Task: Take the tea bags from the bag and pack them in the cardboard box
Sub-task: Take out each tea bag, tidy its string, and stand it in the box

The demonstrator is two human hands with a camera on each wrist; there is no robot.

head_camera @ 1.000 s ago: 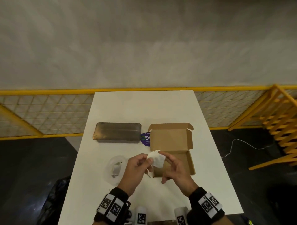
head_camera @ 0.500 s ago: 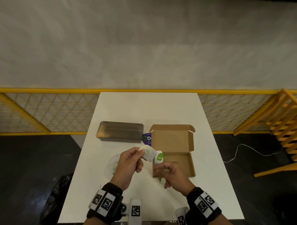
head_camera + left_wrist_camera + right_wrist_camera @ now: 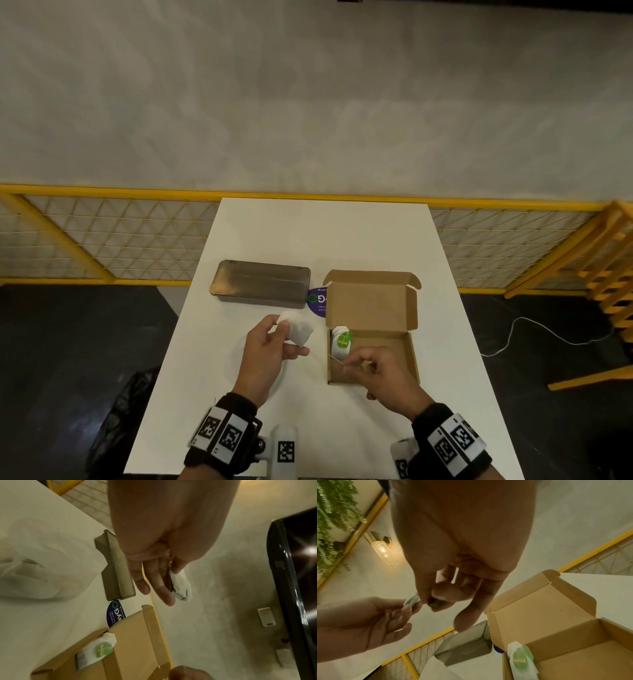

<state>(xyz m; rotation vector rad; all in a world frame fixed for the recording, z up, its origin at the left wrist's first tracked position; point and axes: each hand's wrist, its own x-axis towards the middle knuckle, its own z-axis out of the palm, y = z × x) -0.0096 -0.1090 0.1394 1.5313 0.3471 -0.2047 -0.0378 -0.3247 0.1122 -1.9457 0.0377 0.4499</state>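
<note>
The open cardboard box (image 3: 404,356) lies right of centre on the white table (image 3: 325,233). A tea bag with a green label (image 3: 342,342) stands at the box's left end (image 3: 96,651) (image 3: 520,660). My left hand (image 3: 286,330) is left of the box and pinches a second white tea bag (image 3: 299,332) (image 3: 181,585) (image 3: 411,600). My right hand (image 3: 349,365) hovers over the box's near part. Its thumb and forefinger pinch a small green tag (image 3: 436,603) with a thin string (image 3: 337,359). A clear plastic bag (image 3: 34,568) lies on the table under my left hand.
A flat metal tin (image 3: 260,284) lies behind my left hand, with a purple sticker (image 3: 317,301) between it and the box lid. A yellow mesh fence (image 3: 102,240) runs behind the table. The floor around is dark.
My hands have parted. The right one moved over the box, where the green-labelled tea bag now stands. The left one drew back to the left with the other tea bag.
</note>
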